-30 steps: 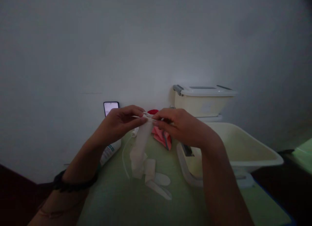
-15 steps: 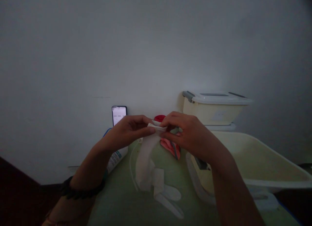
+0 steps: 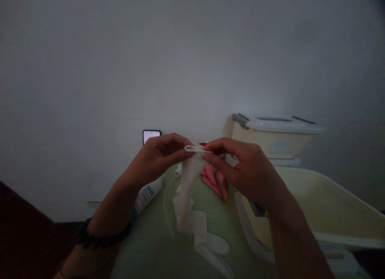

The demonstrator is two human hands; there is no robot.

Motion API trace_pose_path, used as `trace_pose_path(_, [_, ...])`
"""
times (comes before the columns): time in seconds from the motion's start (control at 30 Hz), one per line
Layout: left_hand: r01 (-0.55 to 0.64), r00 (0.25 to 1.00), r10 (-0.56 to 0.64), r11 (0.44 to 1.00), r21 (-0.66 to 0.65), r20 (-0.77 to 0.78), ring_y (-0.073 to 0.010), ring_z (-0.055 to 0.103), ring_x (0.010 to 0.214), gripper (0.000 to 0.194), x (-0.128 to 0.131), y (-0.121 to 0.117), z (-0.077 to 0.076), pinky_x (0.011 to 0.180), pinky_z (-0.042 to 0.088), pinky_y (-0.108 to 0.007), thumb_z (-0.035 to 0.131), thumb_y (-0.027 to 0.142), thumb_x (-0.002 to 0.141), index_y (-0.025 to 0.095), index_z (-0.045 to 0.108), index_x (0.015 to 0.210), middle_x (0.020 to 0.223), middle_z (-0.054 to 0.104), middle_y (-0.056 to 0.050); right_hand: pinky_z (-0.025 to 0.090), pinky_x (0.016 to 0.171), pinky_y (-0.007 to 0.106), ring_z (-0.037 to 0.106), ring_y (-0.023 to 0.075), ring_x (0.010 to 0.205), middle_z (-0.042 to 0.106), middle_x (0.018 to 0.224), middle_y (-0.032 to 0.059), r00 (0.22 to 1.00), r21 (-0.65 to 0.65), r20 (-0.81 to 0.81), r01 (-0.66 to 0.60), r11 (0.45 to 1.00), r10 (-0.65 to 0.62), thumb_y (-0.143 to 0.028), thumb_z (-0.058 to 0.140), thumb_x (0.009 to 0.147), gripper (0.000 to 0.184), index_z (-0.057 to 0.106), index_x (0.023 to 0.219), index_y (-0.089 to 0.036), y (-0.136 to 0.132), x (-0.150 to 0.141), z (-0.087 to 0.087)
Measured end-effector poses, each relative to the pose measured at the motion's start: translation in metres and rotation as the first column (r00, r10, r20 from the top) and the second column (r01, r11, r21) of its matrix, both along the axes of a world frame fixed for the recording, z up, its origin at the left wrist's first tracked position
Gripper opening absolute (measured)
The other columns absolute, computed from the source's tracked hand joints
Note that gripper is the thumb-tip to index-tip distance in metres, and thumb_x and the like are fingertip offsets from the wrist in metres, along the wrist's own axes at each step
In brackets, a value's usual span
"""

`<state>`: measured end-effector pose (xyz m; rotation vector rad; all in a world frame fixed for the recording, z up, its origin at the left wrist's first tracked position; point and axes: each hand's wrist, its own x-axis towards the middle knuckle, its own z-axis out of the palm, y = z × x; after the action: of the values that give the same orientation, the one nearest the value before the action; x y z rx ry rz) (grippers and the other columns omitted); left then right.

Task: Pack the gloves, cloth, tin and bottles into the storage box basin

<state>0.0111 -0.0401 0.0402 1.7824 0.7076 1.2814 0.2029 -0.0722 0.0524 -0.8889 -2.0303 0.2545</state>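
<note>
A white sock [image 3: 187,187] hangs from my two hands by its cuff, which makes a flattened loop at the top. My left hand [image 3: 164,156] is closed on the cuff's left end, thumb in front and fingers behind. On the right end, my right hand [image 3: 240,162] pinches the same cuff between thumb and fingers. The lower end of the sock comes down to the green tabletop [image 3: 156,251]. Beside it lies another white sock [image 3: 200,227], folded over itself, its ends spread toward me.
A pink cloth [image 3: 214,180] lies behind the socks, near a white cable plug [image 3: 178,170]. Left are a white bottle [image 3: 148,195] and an upright phone [image 3: 152,135]. To the right stand a large open cream bin [image 3: 319,199] and a lidded box [image 3: 267,140] by the wall.
The cuff, a wider opening before, is now pulled flatter into a narrow loop between my hands. The hanging sock looks straighter and narrower. The view has shifted slightly.
</note>
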Motion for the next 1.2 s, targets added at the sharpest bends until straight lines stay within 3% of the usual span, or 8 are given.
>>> trace_pose_path(0.13, [-0.012, 0.996, 0.009, 1.000, 0.028, 0.088, -0.0081, 0.058, 0.064, 0.005, 0.004, -0.005, 0.004, 0.059, 0.047, -0.016, 0.067, 0.015, 0.070, 0.018, 0.065, 0.074, 0.073, 0.064, 0.002, 0.046, 0.060, 0.024, 0.060, 0.0130, 0.074, 0.062, 0.083, 0.0010, 0.941, -0.111, -0.337, -0.073, 0.991, 0.032, -0.026, 0.057, 0.079, 0.020, 0.051, 0.097, -0.021, 0.001, -0.008, -0.003])
trace_pose_path(0.27, [0.024, 0.992, -0.026, 1.000, 0.016, 0.121, -0.0093, 0.058, 0.068, 0.008, 0.008, -0.010, 0.006, 0.060, 0.048, -0.017, 0.067, 0.016, 0.070, 0.018, 0.062, 0.076, 0.074, 0.062, 0.002, 0.046, 0.058, 0.023, 0.058, 0.0127, 0.072, 0.059, 0.080, 0.0001, 0.888, -0.221, -0.455, -0.189, 0.957, 0.070, -0.024, 0.053, 0.080, 0.021, 0.049, 0.101, -0.023, 0.000, -0.013, -0.003])
trace_pose_path(0.47, [0.169, 0.985, -0.166, 0.984, -0.051, 0.053, -0.0098, 0.056, 0.064, 0.010, 0.010, -0.009, 0.003, 0.057, 0.046, -0.019, 0.064, 0.020, 0.073, 0.018, 0.057, 0.078, 0.070, 0.059, 0.001, 0.045, 0.055, 0.023, 0.055, 0.0115, 0.066, 0.057, 0.077, -0.0017, 0.892, -0.196, -0.450, -0.147, 0.970, 0.044, -0.024, 0.049, 0.083, 0.012, 0.049, 0.095, -0.025, 0.005, -0.013, -0.005])
trace_pose_path(0.6, [0.079, 0.996, -0.078, 0.997, -0.012, 0.044, -0.0094, 0.056, 0.061, 0.007, 0.014, -0.007, 0.002, 0.058, 0.047, -0.020, 0.064, 0.021, 0.073, 0.016, 0.060, 0.073, 0.065, 0.060, 0.001, 0.046, 0.063, 0.026, 0.054, 0.0130, 0.075, 0.054, 0.094, 0.0026, 0.917, -0.073, -0.386, 0.074, 0.995, -0.096, -0.026, 0.054, 0.080, 0.020, 0.050, 0.099, -0.024, 0.014, -0.016, -0.012])
trace_pose_path(0.67, [0.001, 0.998, -0.001, 1.000, 0.005, 0.056, -0.0102, 0.058, 0.064, 0.008, 0.015, -0.007, 0.002, 0.062, 0.049, -0.021, 0.062, 0.023, 0.076, 0.015, 0.064, 0.073, 0.068, 0.063, 0.000, 0.045, 0.064, 0.026, 0.053, 0.0125, 0.072, 0.053, 0.089, 0.0020, 0.896, -0.049, -0.418, 0.146, 0.988, -0.153, -0.029, 0.057, 0.077, 0.025, 0.048, 0.100, -0.022, 0.017, -0.020, -0.015])
trace_pose_path(0.8, [-0.091, 0.994, 0.090, 0.996, 0.015, 0.054, -0.0133, 0.062, 0.077, 0.013, 0.016, -0.007, 0.003, 0.072, 0.050, -0.024, 0.058, 0.025, 0.079, 0.017, 0.067, 0.084, 0.086, 0.068, -0.003, 0.046, 0.065, 0.026, 0.055, 0.0125, 0.074, 0.055, 0.082, 0.0018, 0.909, -0.148, -0.416, -0.047, 0.988, -0.019, -0.038, 0.049, 0.083, 0.020, 0.048, 0.092, -0.020, 0.014, -0.028, -0.016])
trace_pose_path(0.93, [-0.083, 0.994, 0.081, 0.996, 0.027, 0.072, -0.0117, 0.062, 0.078, 0.010, 0.016, -0.005, 0.001, 0.074, 0.049, -0.022, 0.066, 0.020, 0.072, 0.018, 0.066, 0.082, 0.085, 0.068, 0.000, 0.046, 0.070, 0.027, 0.055, 0.0133, 0.077, 0.056, 0.083, 0.0020, 0.926, -0.155, -0.375, -0.024, 0.988, -0.036, -0.038, 0.059, 0.077, 0.026, 0.050, 0.091, -0.018, 0.010, -0.031, -0.016])
trace_pose_path(1.2, [-0.143, 0.975, 0.146, 0.989, -0.025, 0.170, -0.0109, 0.061, 0.064, 0.012, 0.005, 0.001, 0.001, 0.063, 0.051, -0.023, 0.072, 0.022, 0.064, 0.016, 0.064, 0.071, 0.072, 0.067, 0.001, 0.049, 0.065, 0.027, 0.059, 0.0118, 0.070, 0.061, 0.074, 0.0004, 0.897, -0.239, -0.441, -0.087, 0.967, -0.028, -0.034, 0.052, 0.082, 0.016, 0.055, 0.079, -0.019, 0.014, -0.017, -0.009])
